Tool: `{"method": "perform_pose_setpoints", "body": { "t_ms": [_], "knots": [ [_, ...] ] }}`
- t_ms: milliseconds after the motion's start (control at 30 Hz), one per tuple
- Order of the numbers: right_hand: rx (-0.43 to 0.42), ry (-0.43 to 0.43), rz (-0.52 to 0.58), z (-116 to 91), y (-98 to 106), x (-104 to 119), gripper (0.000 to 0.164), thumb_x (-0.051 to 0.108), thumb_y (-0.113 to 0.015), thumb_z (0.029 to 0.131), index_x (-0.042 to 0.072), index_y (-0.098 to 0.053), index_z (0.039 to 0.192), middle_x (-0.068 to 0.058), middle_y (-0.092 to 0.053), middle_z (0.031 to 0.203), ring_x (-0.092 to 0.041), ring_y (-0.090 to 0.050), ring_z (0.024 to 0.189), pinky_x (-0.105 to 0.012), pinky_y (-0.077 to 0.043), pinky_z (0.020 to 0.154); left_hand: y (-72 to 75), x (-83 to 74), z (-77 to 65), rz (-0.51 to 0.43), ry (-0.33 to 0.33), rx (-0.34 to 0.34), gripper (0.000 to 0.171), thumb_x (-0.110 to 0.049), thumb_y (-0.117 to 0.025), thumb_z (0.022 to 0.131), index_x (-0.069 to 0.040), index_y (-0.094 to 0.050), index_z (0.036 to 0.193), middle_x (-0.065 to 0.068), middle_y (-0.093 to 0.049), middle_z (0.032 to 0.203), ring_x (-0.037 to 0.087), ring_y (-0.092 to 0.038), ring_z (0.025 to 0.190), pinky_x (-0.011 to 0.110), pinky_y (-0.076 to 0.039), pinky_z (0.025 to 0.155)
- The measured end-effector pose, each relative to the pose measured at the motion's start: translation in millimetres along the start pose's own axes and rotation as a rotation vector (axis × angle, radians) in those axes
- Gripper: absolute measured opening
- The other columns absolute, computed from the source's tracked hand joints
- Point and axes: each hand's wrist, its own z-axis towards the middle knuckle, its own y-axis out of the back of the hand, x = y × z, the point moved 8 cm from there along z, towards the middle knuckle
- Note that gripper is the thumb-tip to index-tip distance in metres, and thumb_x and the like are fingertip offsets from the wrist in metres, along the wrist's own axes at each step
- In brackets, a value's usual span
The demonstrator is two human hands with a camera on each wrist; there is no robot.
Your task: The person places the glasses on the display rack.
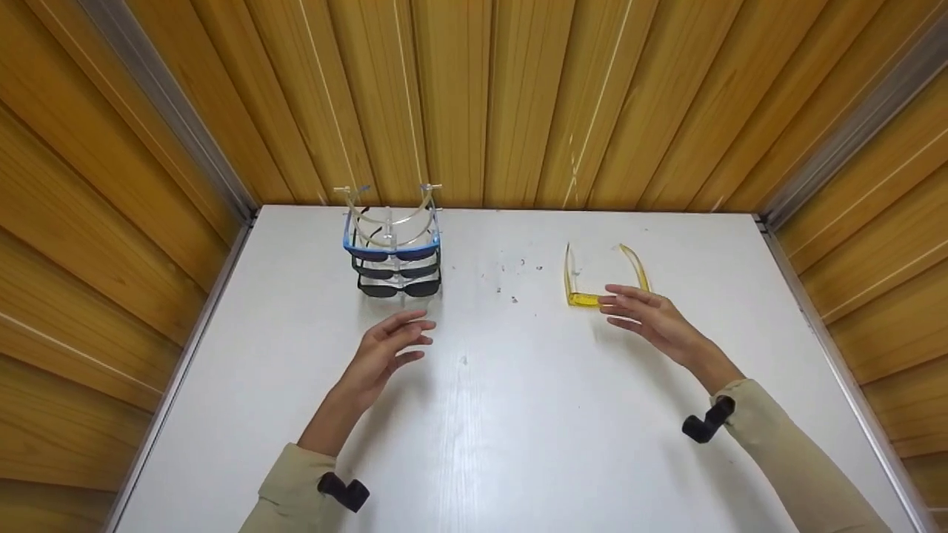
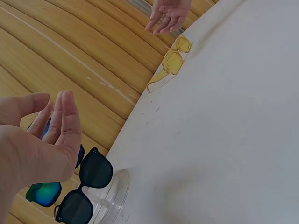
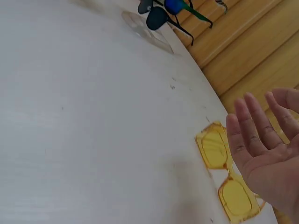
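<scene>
Yellow-framed glasses (image 1: 585, 300) with yellow lenses rest on the white table at the right, temples spread toward the back wall. Above their front, my right hand (image 1: 652, 322) hovers with loosely bent fingers, covering part of the frame in the head view. My left hand (image 1: 381, 359) hangs in the air just in front of a clear display stand (image 1: 389, 231), its fingers relaxed and nothing in them. On that stand, black sunglasses (image 1: 400, 288) sit lowest, another dark pair (image 1: 381, 273) above, then a blue-framed pair (image 1: 348, 240). The stand's round clear base (image 2: 122, 189) shows in the left wrist view.
Wood-patterned panels (image 1: 518, 104) rise behind the white table (image 1: 518, 414) and along both sides, with metal posts at the corners. Small dark specks (image 1: 514, 299) dot the tabletop between the stand and the yellow glasses. Clear curved arms top the stand.
</scene>
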Motion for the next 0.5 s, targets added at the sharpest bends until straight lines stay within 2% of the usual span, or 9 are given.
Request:
{"method": "perform_pose_setpoints", "body": {
  "t_ms": [133, 333, 400, 500],
  "knots": [
    [-0.067, -0.017, 0.031, -17.6, 28.2, -2.3, 0.028, 0.02, -0.056, 0.106, 0.017, -0.065, 0.133, -0.003, -0.072, 0.13, -0.014, -0.068, 0.12, -0.029, -0.055, 0.105, -15.4, 12.3, 10.9, 0.002, 0.012, 0.038, 0.037, -0.014, -0.065, 0.1, -0.007, -0.061, 0.136, -0.003, -0.075, 0.115, 0.014, -0.07, 0.102, 0.029, -0.06, 0.089],
    [-0.134, -0.041, 0.038, -39.0, 54.8, -3.7, 0.047, 0.024, -0.054, 0.107, 0.001, -0.049, 0.148, 0.0, -0.074, 0.124, -0.013, -0.069, 0.117, -0.029, -0.056, 0.104, -34.4, 26.9, 26.0, -0.013, 0.034, 0.088, 0.033, -0.014, -0.066, 0.099, -0.009, -0.065, 0.132, -0.002, -0.075, 0.114, 0.015, -0.07, 0.102, 0.032, -0.059, 0.092],
    [-0.156, -0.055, 0.034, -43.9, 62.4, -4.0, 0.044, 0.025, -0.055, 0.107, 0.004, -0.052, 0.146, 0.0, -0.074, 0.124, -0.013, -0.069, 0.118, -0.029, -0.056, 0.104, -41.3, 29.0, 30.8, -0.02, 0.041, 0.1, 0.033, -0.014, -0.066, 0.099, -0.008, -0.065, 0.132, -0.001, -0.076, 0.114, 0.015, -0.07, 0.101, 0.033, -0.06, 0.093],
    [-0.18, -0.088, 0.04, -47.0, 69.3, -11.3, 0.032, 0.027, -0.055, 0.106, 0.015, -0.062, 0.135, 0.003, -0.074, 0.123, -0.012, -0.069, 0.117, -0.028, -0.056, 0.103, -47.9, 32.2, 33.6, -0.024, 0.045, 0.116, 0.034, -0.014, -0.066, 0.099, -0.006, -0.064, 0.132, -0.001, -0.076, 0.114, 0.015, -0.071, 0.1, 0.031, -0.06, 0.09]
  ]
}}
